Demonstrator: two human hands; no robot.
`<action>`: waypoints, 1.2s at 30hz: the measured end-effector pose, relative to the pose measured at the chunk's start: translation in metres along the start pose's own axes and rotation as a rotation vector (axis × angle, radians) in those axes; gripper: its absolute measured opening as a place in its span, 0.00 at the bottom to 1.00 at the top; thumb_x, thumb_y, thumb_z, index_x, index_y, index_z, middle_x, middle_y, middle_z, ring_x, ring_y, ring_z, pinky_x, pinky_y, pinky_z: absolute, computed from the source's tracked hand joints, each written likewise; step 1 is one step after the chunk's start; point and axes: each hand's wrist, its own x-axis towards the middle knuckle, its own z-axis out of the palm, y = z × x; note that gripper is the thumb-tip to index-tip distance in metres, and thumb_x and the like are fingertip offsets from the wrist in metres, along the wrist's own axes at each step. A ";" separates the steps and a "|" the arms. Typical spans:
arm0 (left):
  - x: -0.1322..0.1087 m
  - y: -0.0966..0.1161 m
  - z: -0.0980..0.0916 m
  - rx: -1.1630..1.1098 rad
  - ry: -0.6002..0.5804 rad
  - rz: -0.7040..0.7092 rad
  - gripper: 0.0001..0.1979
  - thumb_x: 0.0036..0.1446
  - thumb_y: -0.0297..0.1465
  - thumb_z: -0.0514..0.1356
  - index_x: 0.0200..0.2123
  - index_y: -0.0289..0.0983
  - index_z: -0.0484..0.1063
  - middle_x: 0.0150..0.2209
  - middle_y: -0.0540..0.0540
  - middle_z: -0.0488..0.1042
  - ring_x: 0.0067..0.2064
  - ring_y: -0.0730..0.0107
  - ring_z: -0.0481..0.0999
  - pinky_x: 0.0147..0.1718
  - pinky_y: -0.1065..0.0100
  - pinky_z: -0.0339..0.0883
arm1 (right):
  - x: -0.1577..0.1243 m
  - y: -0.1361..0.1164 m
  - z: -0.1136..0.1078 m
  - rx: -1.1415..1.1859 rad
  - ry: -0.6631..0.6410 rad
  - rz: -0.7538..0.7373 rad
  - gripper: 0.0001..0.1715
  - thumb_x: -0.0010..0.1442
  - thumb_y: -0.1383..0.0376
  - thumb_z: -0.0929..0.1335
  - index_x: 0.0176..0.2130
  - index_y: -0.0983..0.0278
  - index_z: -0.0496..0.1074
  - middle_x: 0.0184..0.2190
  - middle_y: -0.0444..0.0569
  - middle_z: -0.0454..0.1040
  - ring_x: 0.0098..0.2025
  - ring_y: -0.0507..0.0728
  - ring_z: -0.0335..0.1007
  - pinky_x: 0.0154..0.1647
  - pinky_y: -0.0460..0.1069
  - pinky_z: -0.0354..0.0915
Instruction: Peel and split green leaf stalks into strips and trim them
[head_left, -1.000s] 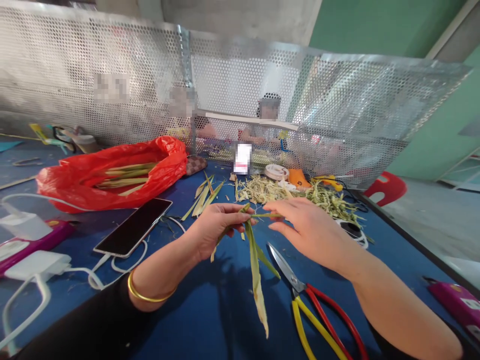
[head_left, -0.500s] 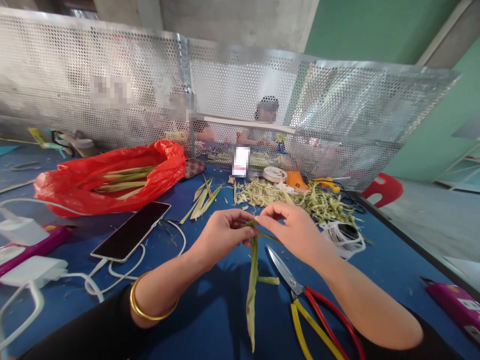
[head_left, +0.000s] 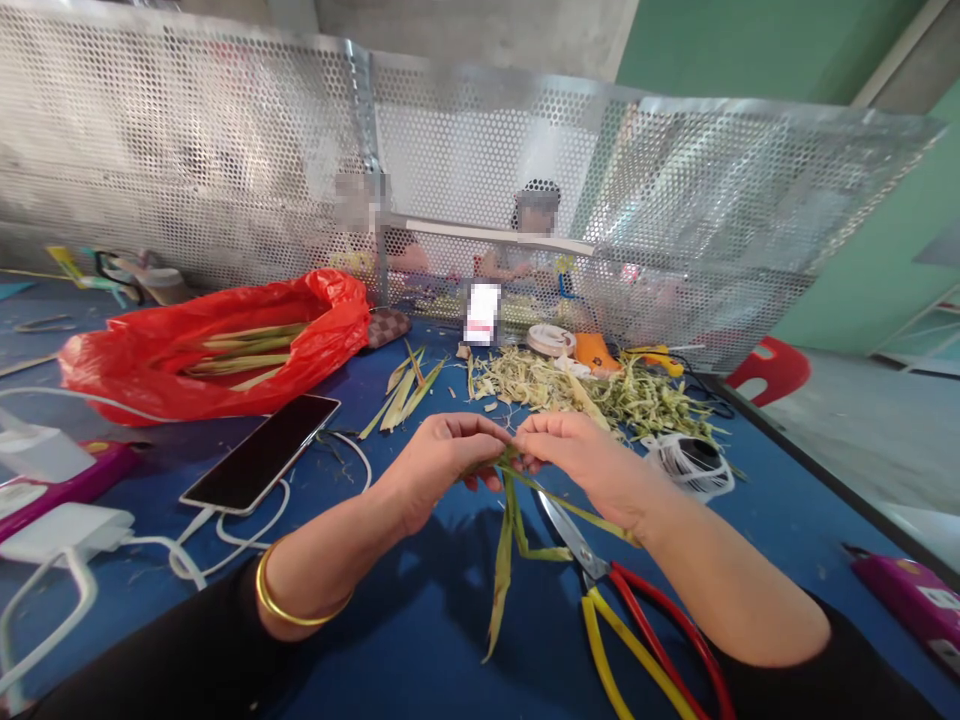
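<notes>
Green, flat leaf strips (head_left: pixel 504 560) hang down between my hands, with one long strip slanting out under my right wrist. My left hand (head_left: pixel 457 450) is closed, pinching the strips at their upper end. Close against it, my right hand (head_left: pixel 566 445) pinches the same bunch with thumb and forefinger; the exact spot is partly hidden by the fingers. Below my right hand, a pair of scissors (head_left: pixel 589 565) with one red and one yellow handle lies on the blue table (head_left: pixel 420 640). Behind the hands spreads a pile of pale green leaf scraps (head_left: pixel 637 400).
At left sits a red plastic bag (head_left: pixel 150 340) holding long leaves, near a dark-screened phone (head_left: pixel 262 455) and white cables. Several loose leaves (head_left: pixel 409 395) lie mid-table. A white string spool (head_left: pixel 694 465) is at right. A perforated metal screen (head_left: pixel 465 150) stands behind, people beyond it.
The hands have drawn closer together, the right one turning inward. The hanging strips have swung slightly, and a long strip now shows beneath my right wrist. The view has shifted a little.
</notes>
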 end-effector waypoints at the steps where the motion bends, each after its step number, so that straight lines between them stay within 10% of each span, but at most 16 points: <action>1: 0.000 0.001 0.000 -0.005 0.004 -0.007 0.05 0.46 0.29 0.60 0.29 0.36 0.75 0.26 0.47 0.77 0.21 0.75 0.72 0.22 0.72 0.58 | 0.000 0.000 0.000 0.043 -0.003 0.011 0.09 0.54 0.65 0.64 0.24 0.64 0.68 0.23 0.44 0.67 0.28 0.52 0.61 0.33 0.50 0.58; 7: -0.001 0.004 0.000 -0.051 -0.006 -0.016 0.06 0.46 0.29 0.59 0.30 0.34 0.73 0.28 0.45 0.78 0.20 0.76 0.71 0.20 0.73 0.56 | 0.002 -0.001 0.005 0.111 0.148 -0.095 0.06 0.52 0.67 0.66 0.25 0.64 0.69 0.22 0.41 0.68 0.29 0.51 0.62 0.36 0.49 0.57; 16: -0.001 0.005 0.002 -0.069 0.065 -0.017 0.06 0.44 0.28 0.59 0.28 0.35 0.74 0.22 0.50 0.74 0.20 0.76 0.71 0.24 0.71 0.63 | -0.001 -0.002 0.007 -0.067 0.154 -0.050 0.06 0.50 0.63 0.68 0.25 0.64 0.70 0.23 0.42 0.69 0.27 0.51 0.60 0.29 0.48 0.55; 26: 0.000 0.000 0.000 -0.071 -0.022 -0.027 0.06 0.46 0.29 0.60 0.29 0.35 0.74 0.26 0.46 0.77 0.24 0.74 0.71 0.25 0.71 0.64 | 0.007 0.009 0.005 0.364 0.027 0.084 0.08 0.49 0.66 0.66 0.20 0.63 0.66 0.20 0.44 0.65 0.24 0.51 0.60 0.29 0.48 0.60; 36: 0.002 -0.002 -0.002 -0.032 -0.065 -0.108 0.09 0.45 0.32 0.66 0.30 0.35 0.76 0.30 0.45 0.79 0.25 0.76 0.71 0.26 0.72 0.61 | 0.008 0.010 0.005 0.327 0.066 0.077 0.11 0.51 0.63 0.67 0.20 0.63 0.66 0.20 0.44 0.64 0.25 0.52 0.62 0.31 0.49 0.63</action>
